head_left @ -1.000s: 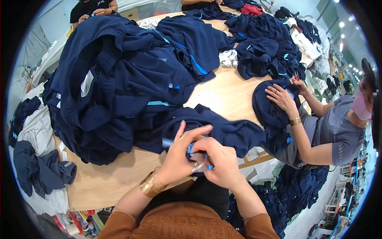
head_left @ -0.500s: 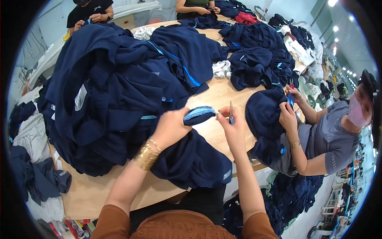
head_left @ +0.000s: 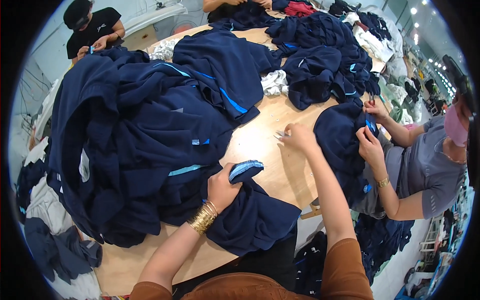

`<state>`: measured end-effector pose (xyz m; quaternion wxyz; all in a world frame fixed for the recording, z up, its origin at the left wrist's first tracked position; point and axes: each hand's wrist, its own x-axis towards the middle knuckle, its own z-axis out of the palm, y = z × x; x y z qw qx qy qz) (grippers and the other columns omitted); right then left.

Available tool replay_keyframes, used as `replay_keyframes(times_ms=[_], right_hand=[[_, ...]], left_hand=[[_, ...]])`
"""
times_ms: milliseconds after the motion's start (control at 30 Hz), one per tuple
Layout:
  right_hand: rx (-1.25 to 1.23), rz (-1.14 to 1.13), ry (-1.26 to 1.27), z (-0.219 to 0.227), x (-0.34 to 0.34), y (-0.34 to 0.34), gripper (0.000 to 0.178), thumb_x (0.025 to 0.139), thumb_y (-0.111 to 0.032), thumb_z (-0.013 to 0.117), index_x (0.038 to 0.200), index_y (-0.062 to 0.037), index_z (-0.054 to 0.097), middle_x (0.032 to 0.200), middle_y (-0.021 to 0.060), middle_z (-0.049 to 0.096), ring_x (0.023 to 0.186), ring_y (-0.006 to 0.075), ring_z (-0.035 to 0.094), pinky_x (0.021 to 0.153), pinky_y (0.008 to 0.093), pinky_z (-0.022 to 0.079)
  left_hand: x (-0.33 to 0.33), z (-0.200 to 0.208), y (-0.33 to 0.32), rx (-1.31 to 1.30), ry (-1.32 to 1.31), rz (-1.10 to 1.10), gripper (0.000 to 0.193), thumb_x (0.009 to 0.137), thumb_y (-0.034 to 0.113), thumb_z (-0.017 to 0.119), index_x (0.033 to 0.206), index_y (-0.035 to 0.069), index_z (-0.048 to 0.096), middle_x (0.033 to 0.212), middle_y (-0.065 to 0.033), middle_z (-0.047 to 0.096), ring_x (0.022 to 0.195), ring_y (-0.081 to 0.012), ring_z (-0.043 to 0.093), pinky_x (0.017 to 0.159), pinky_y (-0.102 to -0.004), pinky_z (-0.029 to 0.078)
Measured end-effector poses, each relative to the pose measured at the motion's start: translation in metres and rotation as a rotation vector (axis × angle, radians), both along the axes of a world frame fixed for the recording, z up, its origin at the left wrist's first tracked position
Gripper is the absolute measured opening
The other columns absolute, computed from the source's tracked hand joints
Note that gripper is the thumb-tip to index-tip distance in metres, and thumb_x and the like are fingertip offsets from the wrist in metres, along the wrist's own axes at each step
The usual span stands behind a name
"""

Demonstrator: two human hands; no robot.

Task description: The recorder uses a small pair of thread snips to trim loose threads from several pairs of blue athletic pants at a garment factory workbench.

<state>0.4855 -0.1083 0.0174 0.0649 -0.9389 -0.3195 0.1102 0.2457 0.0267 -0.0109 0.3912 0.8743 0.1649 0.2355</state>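
My left hand (head_left: 222,189) is closed around a navy garment (head_left: 257,217), close to an edge with light-blue striped tape (head_left: 246,168) that sticks up out of the fist. The rest of that garment hangs down over the table's near edge. Reaching out over the bare wood, my right hand (head_left: 301,138) has its fingers curled round a small pair of scissors (head_left: 281,135), whose metal tips point left. The hand itself hides the handles. Between the two hands there is a gap, so the scissors are apart from the cloth.
A big heap of navy garments (head_left: 135,125) covers the left of the wooden table (head_left: 260,142). White cloth scraps (head_left: 274,83) and another navy pile (head_left: 320,55) lie further back. At the right a co-worker (head_left: 415,160) handles a navy garment; two more people work at the far side.
My right hand has moved away from the taped edge, up and slightly right over the table, taking the scissors along. My left hand with the garment has come lower and nearer me.
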Motion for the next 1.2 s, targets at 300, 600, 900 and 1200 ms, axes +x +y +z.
replay_keyframes(times_ms=[300,600,900,1200], right_hand=[[0.319,0.059,-0.419,-0.041,0.101,0.047,0.026,0.076,-0.016,0.059,0.100,-0.0064,0.063,0.126,0.0056,0.049,0.105,0.0261,0.051,0.083,0.0393,0.044],[0.495,-0.069,-0.537,-0.016,0.134,0.073,0.024,0.074,-0.008,0.055,0.098,-0.0077,0.062,0.106,0.0070,0.058,0.099,0.0264,0.054,0.080,0.0422,0.044],[0.589,0.040,-0.310,0.088,0.144,0.056,0.017,0.070,-0.008,0.058,0.082,-0.0106,0.070,0.082,0.0129,0.066,0.081,0.0290,0.063,0.075,0.0359,0.050],[0.922,-0.001,0.415,0.109,0.107,0.034,0.029,0.082,-0.002,0.054,0.109,-0.0071,0.060,0.084,0.0005,0.057,0.075,0.0086,0.052,0.069,0.0222,0.044]], left_hand=[[0.006,0.001,-0.009,0.103,-0.052,-0.054,0.033,0.062,0.005,0.068,0.092,0.006,0.056,0.078,-0.0141,0.062,0.071,-0.0326,0.062,0.062,-0.0366,0.050],[0.008,-0.001,-0.011,0.117,-0.021,-0.056,0.033,0.062,0.006,0.070,0.093,0.007,0.056,0.074,-0.0136,0.062,0.069,-0.0323,0.061,0.060,-0.0368,0.049],[0.009,0.002,-0.009,0.139,-0.042,-0.044,0.034,0.062,0.006,0.069,0.093,0.007,0.056,0.078,-0.0129,0.063,0.070,-0.0318,0.062,0.062,-0.0365,0.050],[0.004,-0.001,-0.008,0.140,-0.024,-0.024,0.034,0.062,0.008,0.068,0.093,0.007,0.056,0.079,-0.0146,0.063,0.072,-0.0324,0.062,0.063,-0.0377,0.050]])
